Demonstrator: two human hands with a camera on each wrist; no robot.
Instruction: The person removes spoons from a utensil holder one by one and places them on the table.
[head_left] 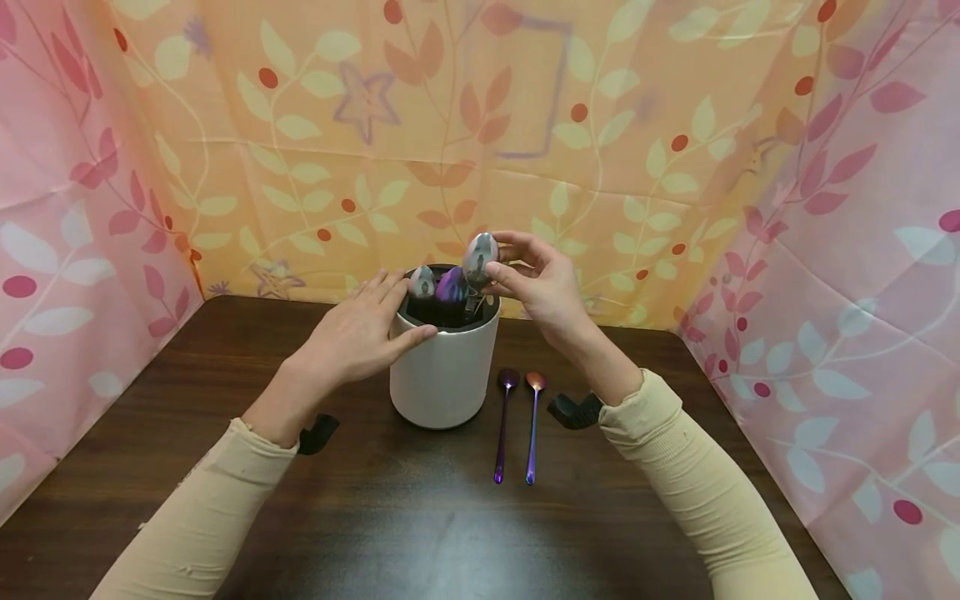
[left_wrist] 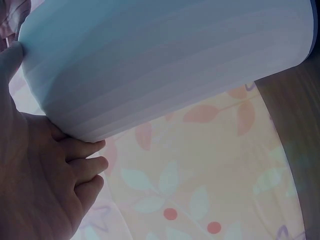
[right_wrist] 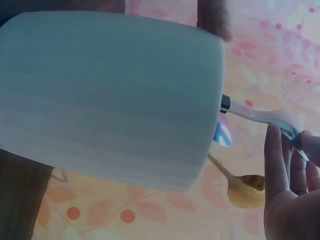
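Over the white holder (head_left: 441, 383): silver spoon (head_left: 480, 260), bowl up, handle pointing down.
Right hand (head_left: 551, 287): pinching the spoon (nearer than the left).
Left hand (head_left: 348, 337): spread against the holder.

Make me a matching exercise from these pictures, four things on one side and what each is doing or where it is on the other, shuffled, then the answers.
Things:
1. Left hand
2. Right hand
3. White container
4. Two loose spoons

Places and states:
A. Lying on the dark table
B. Upright, with other utensils inside
C. Touching the container's rim
D. Holding a silvery spoon by its bowl

Pairs: 1-C, 2-D, 3-B, 4-A
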